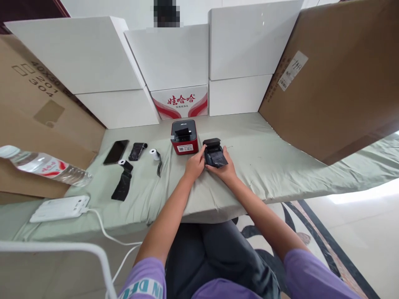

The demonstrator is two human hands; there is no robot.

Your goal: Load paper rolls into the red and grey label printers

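Both hands hold a small black receipt printer point(215, 154) low over the cloth, its lid flipped up at the far side and dark paper or film showing at its front. My left hand point(195, 165) grips its left side, thumb against the lid's edge. On the right, my right hand point(228, 169) wraps round the side and near edge. Just left of it stands a red and black receipt printer point(184, 138) with a dark strip out of its top. Farther left lie paper rolls with dark outer sides: one point(156, 155) slightly unrolled, another point(124, 178) with a long tail, and a third point(136, 151).
A dark phone point(116, 152), a water bottle point(50, 166) and a white power bank point(60, 208) with a cable are at the left. White boxes point(177, 58) line the back. Large cardboard cartons point(330, 83) flank the cloth-covered table point(249, 174).
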